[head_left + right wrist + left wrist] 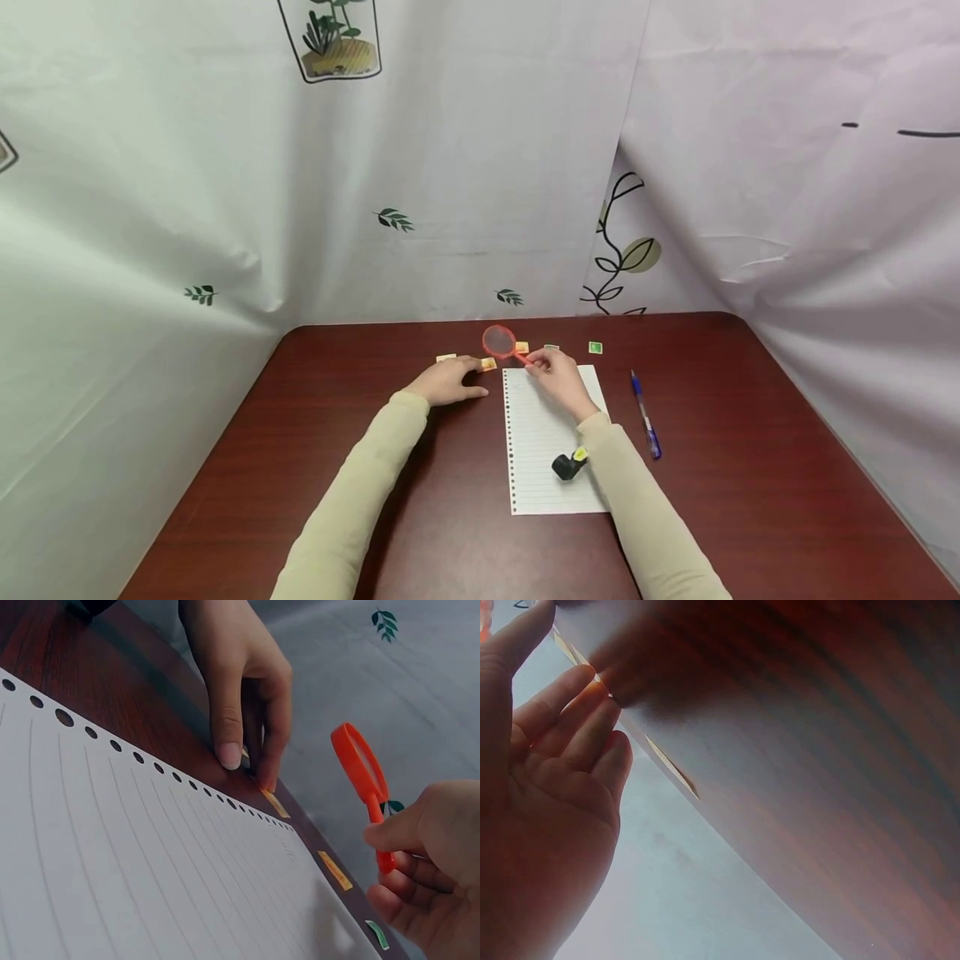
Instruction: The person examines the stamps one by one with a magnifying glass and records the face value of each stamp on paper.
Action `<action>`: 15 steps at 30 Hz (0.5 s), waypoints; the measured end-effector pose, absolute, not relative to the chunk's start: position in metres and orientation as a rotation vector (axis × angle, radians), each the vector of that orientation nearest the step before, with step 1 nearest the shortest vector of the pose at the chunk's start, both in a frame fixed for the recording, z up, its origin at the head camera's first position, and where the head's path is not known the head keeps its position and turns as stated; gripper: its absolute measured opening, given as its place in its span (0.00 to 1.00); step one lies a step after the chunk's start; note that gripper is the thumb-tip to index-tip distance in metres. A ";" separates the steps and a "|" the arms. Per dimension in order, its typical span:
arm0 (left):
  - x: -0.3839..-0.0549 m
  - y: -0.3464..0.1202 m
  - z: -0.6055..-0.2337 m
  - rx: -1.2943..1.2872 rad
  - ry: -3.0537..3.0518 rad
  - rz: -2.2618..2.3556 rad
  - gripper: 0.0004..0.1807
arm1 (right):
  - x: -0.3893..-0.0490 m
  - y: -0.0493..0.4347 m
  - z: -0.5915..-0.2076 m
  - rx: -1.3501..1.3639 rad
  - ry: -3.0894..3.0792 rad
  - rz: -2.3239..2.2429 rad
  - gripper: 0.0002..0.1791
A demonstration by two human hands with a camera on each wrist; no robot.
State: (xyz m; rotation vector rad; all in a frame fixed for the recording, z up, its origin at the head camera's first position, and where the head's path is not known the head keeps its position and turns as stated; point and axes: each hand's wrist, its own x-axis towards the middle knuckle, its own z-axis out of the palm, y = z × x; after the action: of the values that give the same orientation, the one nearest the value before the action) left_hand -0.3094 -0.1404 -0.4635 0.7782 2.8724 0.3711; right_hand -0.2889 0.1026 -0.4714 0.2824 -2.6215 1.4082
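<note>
My right hand [558,379] pinches the handle of a small orange-red magnifying glass [498,342], its lens held up above the table's far side. In the right wrist view the magnifying glass [361,769] stands tilted between thumb and fingers. My left hand [446,383] reaches to the far left of the paper, its fingertips on a small orange stamp-like piece [489,364] and its thumb spread apart. Another such piece [446,357] lies just beyond the left knuckles. Further right in the row are an orange piece [335,870] and a green piece [377,935].
A lined, punched sheet of paper [540,450] lies under my right forearm. A black object with a yellow label [567,467] sits beside the right sleeve. To the right is a blue pen [647,417]; another green piece [596,347] lies near the back edge. White patterned cloth [465,167] hangs behind.
</note>
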 end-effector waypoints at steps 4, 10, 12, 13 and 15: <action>-0.309 -0.141 -0.464 0.779 2.878 0.381 0.32 | -0.289 0.102 -0.474 0.310 -2.621 1.381 0.06; -0.308 -0.140 -0.463 0.787 2.879 0.401 0.30 | -0.287 0.100 -0.476 0.322 -2.629 1.360 0.06; -0.308 -0.140 -0.463 0.791 2.880 0.408 0.29 | -0.287 0.100 -0.476 0.323 -2.633 1.361 0.06; -0.308 -0.140 -0.462 0.791 2.881 0.409 0.29 | -0.286 0.100 -0.476 0.320 -2.635 1.365 0.06; -0.308 -0.139 -0.463 0.791 2.882 0.412 0.29 | -0.286 0.100 -0.476 0.318 -2.645 1.364 0.06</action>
State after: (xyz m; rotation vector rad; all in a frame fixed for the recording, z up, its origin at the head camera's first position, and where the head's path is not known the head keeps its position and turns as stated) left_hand -0.3078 -0.1393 -0.4626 0.7908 2.8821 0.4117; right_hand -0.2857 0.1002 -0.4762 0.3178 -2.6447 1.3643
